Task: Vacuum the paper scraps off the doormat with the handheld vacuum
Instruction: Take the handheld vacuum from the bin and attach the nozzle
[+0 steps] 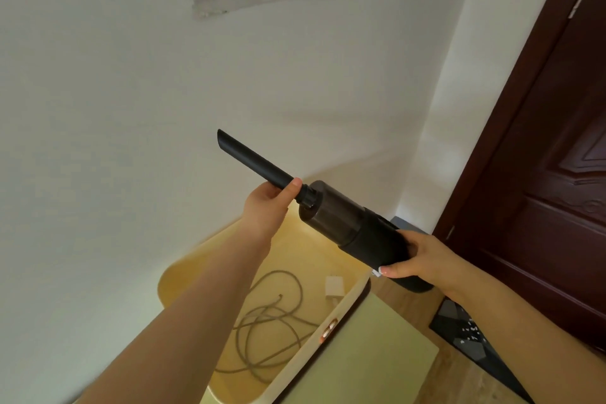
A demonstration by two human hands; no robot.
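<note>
The handheld vacuum [354,226] is held up in the air in front of the white wall [114,92], above an open yellow bin [183,269] that holds a coiled cord [269,321] and a small white plug [334,287]. The right hand [423,259] is clamped round the rear of the vacuum's body, while the left hand [267,207] is closed on the base of the long black nozzle [252,157], right where it meets the body — this looks like the fitting step, seating or twisting the nozzle home. No cleaning has begun. The doormat [475,338] lies on the wooden floor [410,298] at the foot of the dark door [541,141], well below and to the right of the vacuum, with pale paper scraps [472,333] scattered across it. Next, I judge, the left hand must let go once the nozzle sits firm, and the right must swing the vacuum down and rightward — tip lowered to the scraps, power on.
</note>
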